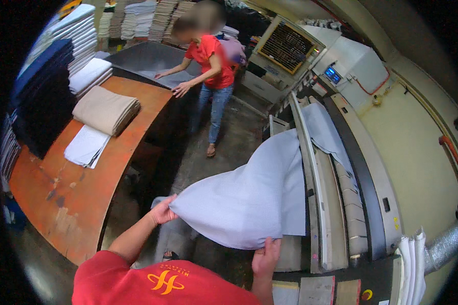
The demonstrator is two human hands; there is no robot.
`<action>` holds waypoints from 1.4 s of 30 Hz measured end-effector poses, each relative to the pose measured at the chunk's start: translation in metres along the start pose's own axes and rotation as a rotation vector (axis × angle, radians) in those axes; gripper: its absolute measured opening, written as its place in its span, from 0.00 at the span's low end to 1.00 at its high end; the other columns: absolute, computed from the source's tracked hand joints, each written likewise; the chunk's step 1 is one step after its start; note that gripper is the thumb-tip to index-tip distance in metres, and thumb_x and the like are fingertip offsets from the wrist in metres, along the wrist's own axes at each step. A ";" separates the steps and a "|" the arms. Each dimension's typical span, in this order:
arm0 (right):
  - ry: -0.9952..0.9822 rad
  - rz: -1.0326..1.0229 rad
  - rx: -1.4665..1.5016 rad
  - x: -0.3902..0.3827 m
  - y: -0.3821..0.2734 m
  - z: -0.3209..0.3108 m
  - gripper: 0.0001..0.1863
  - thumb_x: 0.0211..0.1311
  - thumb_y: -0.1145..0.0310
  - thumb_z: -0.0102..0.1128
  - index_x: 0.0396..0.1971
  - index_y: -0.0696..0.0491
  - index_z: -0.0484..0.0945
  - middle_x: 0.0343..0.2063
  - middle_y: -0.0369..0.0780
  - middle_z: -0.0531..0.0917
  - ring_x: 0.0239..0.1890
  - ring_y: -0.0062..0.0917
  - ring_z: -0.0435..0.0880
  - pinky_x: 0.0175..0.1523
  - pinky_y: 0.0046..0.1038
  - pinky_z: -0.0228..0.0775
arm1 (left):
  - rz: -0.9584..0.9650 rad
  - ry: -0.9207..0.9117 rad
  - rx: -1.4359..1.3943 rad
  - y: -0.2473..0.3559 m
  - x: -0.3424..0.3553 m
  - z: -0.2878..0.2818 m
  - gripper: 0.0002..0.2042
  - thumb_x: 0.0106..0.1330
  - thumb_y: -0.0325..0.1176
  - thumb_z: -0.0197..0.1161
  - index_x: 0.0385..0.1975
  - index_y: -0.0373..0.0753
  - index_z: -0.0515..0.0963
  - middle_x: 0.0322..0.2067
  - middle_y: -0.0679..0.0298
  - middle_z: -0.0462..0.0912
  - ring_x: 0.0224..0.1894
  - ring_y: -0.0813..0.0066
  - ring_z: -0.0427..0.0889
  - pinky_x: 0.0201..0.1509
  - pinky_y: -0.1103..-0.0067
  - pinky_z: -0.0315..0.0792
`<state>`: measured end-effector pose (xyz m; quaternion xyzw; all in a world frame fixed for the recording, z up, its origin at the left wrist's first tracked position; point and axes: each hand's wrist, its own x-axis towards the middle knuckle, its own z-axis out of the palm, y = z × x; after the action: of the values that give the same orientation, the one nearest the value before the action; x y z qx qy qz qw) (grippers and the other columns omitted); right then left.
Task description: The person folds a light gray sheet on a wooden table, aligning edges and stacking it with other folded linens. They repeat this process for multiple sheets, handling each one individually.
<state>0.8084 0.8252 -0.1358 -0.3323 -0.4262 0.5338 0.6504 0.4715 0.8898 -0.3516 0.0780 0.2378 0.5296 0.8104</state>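
Note:
A wide pale grey-white cloth (pixel 239 190) stretches between my two hands. My left hand (pixel 164 210) pinches its left corner, out over the floor. Close to the machine, my right hand (pixel 266 258) grips the cloth's lower right edge. The far part of the cloth rises over the long front rail of a flatwork ironing machine (pixel 310 203). More pale fabric (pixel 331 129) lies on the machine's feed side, behind that rail. Whether it is one piece with the cloth I hold cannot be made out.
At left, an orange-brown wooden table (pixel 81 203) bears a folded beige cloth (pixel 104 108), a folded white cloth (pixel 88 146) and tall dark blue and white stacks. A person in a red top (pixel 211 63) stands beyond, hands over a dark table (pixel 142 56). A red button (pixel 366 295) sits near my right.

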 end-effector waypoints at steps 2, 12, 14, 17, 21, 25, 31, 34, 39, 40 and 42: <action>0.091 0.147 0.190 -0.005 0.007 -0.009 0.24 0.66 0.67 0.51 0.60 0.54 0.60 0.58 0.40 0.69 0.60 0.30 0.66 0.62 0.35 0.59 | -0.063 0.057 0.275 -0.021 -0.037 0.008 0.24 0.67 0.51 0.52 0.54 0.39 0.69 0.49 0.63 0.78 0.49 0.71 0.78 0.53 0.69 0.74; -0.376 0.644 -0.176 -0.122 0.068 -0.045 0.22 0.65 0.67 0.54 0.57 0.58 0.63 0.47 0.45 0.76 0.42 0.27 0.80 0.46 0.26 0.71 | -0.252 0.013 1.289 -0.106 -0.156 0.127 0.32 0.62 0.65 0.47 0.38 0.38 0.82 0.38 0.59 0.82 0.45 0.69 0.77 0.54 0.74 0.65; -0.548 0.626 -0.282 -0.157 0.069 -0.048 0.23 0.64 0.70 0.56 0.56 0.59 0.63 0.48 0.44 0.76 0.43 0.26 0.80 0.47 0.25 0.71 | -0.192 -0.125 1.207 -0.128 -0.169 0.141 0.35 0.60 0.69 0.46 0.32 0.39 0.84 0.37 0.59 0.82 0.44 0.68 0.76 0.54 0.73 0.64; -0.423 0.509 -0.348 -0.203 0.061 -0.063 0.26 0.59 0.75 0.61 0.56 0.60 0.63 0.51 0.44 0.74 0.44 0.25 0.79 0.48 0.24 0.71 | -0.172 -0.068 1.244 -0.156 -0.189 0.158 0.37 0.57 0.71 0.47 0.34 0.37 0.83 0.36 0.57 0.82 0.44 0.67 0.76 0.56 0.76 0.62; -0.320 0.352 -0.422 -0.248 0.053 -0.085 0.36 0.54 0.76 0.65 0.60 0.61 0.56 0.49 0.48 0.74 0.45 0.25 0.79 0.46 0.24 0.74 | -0.111 -0.098 1.165 -0.194 -0.216 0.191 0.39 0.56 0.71 0.47 0.34 0.33 0.83 0.37 0.55 0.82 0.48 0.65 0.75 0.61 0.73 0.59; -0.144 0.160 -0.666 -0.268 0.041 -0.096 0.29 0.54 0.71 0.65 0.53 0.63 0.62 0.39 0.50 0.78 0.42 0.35 0.78 0.45 0.31 0.71 | -0.172 -0.138 1.184 -0.224 -0.246 0.222 0.43 0.56 0.72 0.47 0.41 0.28 0.79 0.43 0.51 0.79 0.50 0.62 0.73 0.60 0.74 0.59; 0.026 -0.276 -1.099 -0.276 0.008 -0.092 0.06 0.53 0.77 0.58 0.33 0.60 0.74 0.28 0.46 0.77 0.30 0.38 0.76 0.36 0.32 0.67 | 0.021 -0.217 1.066 -0.251 -0.242 0.223 0.34 0.62 0.61 0.53 0.49 0.31 0.74 0.45 0.57 0.77 0.48 0.68 0.73 0.54 0.77 0.65; 0.004 -0.335 -1.124 -0.274 -0.008 -0.077 0.04 0.56 0.78 0.54 0.32 0.60 0.74 0.27 0.45 0.77 0.29 0.37 0.76 0.36 0.31 0.67 | -0.028 -0.210 0.677 -0.247 -0.204 0.202 0.22 0.64 0.51 0.57 0.44 0.37 0.77 0.41 0.67 0.78 0.44 0.76 0.74 0.52 0.80 0.66; -0.030 -0.362 -1.102 -0.263 -0.024 -0.036 0.06 0.56 0.77 0.53 0.33 0.60 0.74 0.28 0.47 0.76 0.32 0.43 0.75 0.38 0.35 0.68 | -0.262 0.073 -0.121 -0.222 -0.137 0.114 0.13 0.63 0.31 0.56 0.46 0.36 0.71 0.42 0.58 0.78 0.46 0.66 0.77 0.48 0.64 0.73; -0.033 -0.349 -1.062 -0.263 -0.027 -0.028 0.07 0.55 0.77 0.53 0.34 0.60 0.74 0.29 0.49 0.76 0.33 0.47 0.75 0.39 0.37 0.68 | -0.291 0.137 -0.301 -0.215 -0.123 0.089 0.14 0.62 0.28 0.55 0.47 0.35 0.70 0.44 0.56 0.77 0.47 0.63 0.77 0.48 0.61 0.73; -0.003 -0.361 -1.016 -0.262 -0.035 -0.014 0.05 0.56 0.79 0.54 0.33 0.60 0.75 0.27 0.44 0.77 0.31 0.36 0.77 0.38 0.30 0.68 | -0.230 0.260 -0.293 -0.193 -0.098 0.038 0.14 0.60 0.24 0.54 0.47 0.35 0.71 0.47 0.54 0.75 0.48 0.63 0.76 0.48 0.64 0.73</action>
<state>0.8184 0.5619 -0.1630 -0.5257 -0.6821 0.1409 0.4884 0.6156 0.7244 -0.3614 -0.1370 0.2680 0.4684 0.8307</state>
